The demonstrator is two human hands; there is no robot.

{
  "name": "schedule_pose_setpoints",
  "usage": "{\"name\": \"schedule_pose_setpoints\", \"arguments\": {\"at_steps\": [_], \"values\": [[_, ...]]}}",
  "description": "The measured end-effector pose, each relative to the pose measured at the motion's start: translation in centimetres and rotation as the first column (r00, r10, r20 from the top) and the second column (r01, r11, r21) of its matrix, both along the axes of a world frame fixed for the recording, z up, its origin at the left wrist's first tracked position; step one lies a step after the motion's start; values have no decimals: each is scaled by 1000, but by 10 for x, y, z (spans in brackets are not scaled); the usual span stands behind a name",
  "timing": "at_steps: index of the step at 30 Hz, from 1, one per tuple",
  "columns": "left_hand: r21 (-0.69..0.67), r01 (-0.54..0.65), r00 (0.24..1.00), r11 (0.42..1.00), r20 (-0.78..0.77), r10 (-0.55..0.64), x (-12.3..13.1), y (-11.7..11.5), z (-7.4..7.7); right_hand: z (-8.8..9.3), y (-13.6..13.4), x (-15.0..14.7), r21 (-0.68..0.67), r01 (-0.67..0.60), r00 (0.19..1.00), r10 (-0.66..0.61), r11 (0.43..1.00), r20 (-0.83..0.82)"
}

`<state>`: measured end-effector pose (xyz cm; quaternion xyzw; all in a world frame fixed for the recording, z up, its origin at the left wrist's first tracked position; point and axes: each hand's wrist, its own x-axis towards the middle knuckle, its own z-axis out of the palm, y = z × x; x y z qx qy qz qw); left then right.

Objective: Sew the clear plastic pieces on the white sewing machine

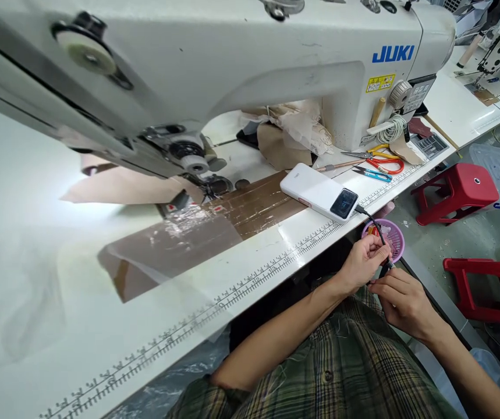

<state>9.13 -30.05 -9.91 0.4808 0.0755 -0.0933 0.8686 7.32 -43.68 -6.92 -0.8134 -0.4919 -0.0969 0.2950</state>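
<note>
My left hand (364,262) pinches a black cable (377,226) just off the table's front edge. Close beside it, my right hand (404,302) has its fingers closed on a lower part of the same cable, where a dark connector or bundle partly shows between the hands. The cable runs up to a white power bank (313,189) with a small dark display, plugged in at its right end. The power bank lies across the table near the ruler strip. Much of what sits inside my fingers is hidden.
A JUKI sewing machine (284,64) spans the table. Beside the power bank lie orange-handled scissors (385,164) and blue thread snips (372,174). Below the edge stands a purple basket (396,238); red stools (463,192) are at the right. Pale fabric (131,186) lies by the needle.
</note>
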Motion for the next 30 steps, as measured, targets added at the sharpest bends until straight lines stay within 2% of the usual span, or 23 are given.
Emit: {"name": "schedule_pose_setpoints", "arguments": {"at_steps": [3,5,8,11,13,17,19,21,23,27,28,30], "values": [[6,-16,1000,1000,-23,16,1,-2,-2,1,4,-3,-140,73,997,-68,987,41],[-2,-13,1000,1000,-19,13,2,0,0,2,6,-5,-141,80,997,-77,987,30],[-66,53,999,996,-9,-53,3,8,5,1,6,-6,39,130,991,-131,991,15],[-158,172,985,972,-6,-175,3,15,9,-4,2,-2,214,338,930,-360,917,73],[-191,215,976,958,1,-219,2,17,11,-7,-1,1,223,396,894,-429,891,128],[-182,177,982,967,-37,-187,1,16,11,-13,-8,3,80,235,933,-248,969,261],[-173,172,980,970,-67,-186,0,15,12,-16,-10,1,39,170,954,-174,985,245],[-185,187,977,965,-71,-203,-1,14,13,-20,-12,-1,78,118,972,-131,990,196],[-207,206,973,956,-60,-223,-2,15,14,-25,-14,-4,171,129,970,-160,977,181],[-265,243,957,933,-88,-275,-2,17,12,-35,-16,-7,340,354,900,-417,871,130],[-272,245,954,931,-101,-281,-2,17,12,-36,-16,-7,347,362,896,-426,865,125],[-265,239,952,934,-125,-279,-2,19,13,-36,-15,-6,318,302,922,-361,898,143]]}}
